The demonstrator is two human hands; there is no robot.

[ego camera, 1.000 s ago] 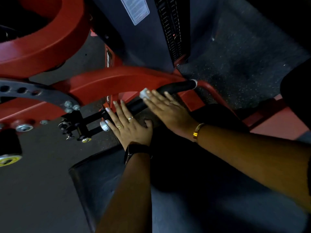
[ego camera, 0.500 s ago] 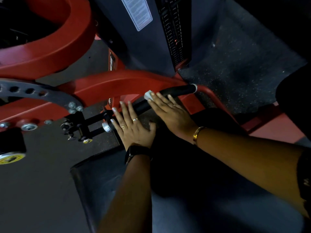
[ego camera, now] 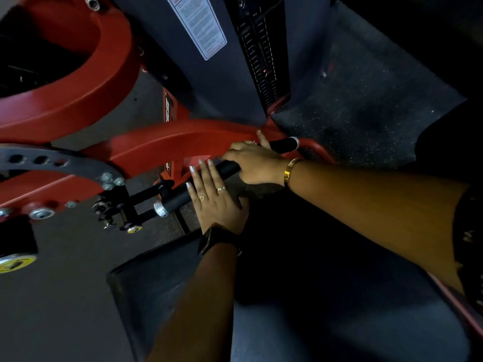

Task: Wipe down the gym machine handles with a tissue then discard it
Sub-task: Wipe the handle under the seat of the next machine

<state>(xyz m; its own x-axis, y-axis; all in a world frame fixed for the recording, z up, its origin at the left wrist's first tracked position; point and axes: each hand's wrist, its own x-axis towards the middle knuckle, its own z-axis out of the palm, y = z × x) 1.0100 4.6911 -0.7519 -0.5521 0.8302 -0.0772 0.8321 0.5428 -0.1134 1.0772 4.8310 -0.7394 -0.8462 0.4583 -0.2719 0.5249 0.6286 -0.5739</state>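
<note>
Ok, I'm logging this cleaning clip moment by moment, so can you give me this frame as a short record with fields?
machine: red frame, dark weight stack behind it
handle: black bar running diagonally
left hand: rests flat on the handle, fingers straight; watch on the wrist
right hand: curled round the handle further along; gold bracelet on the wrist
tissue: not visible, possibly under the right hand
stage: looks like wiping the handle; tissue not yet discarded
</note>
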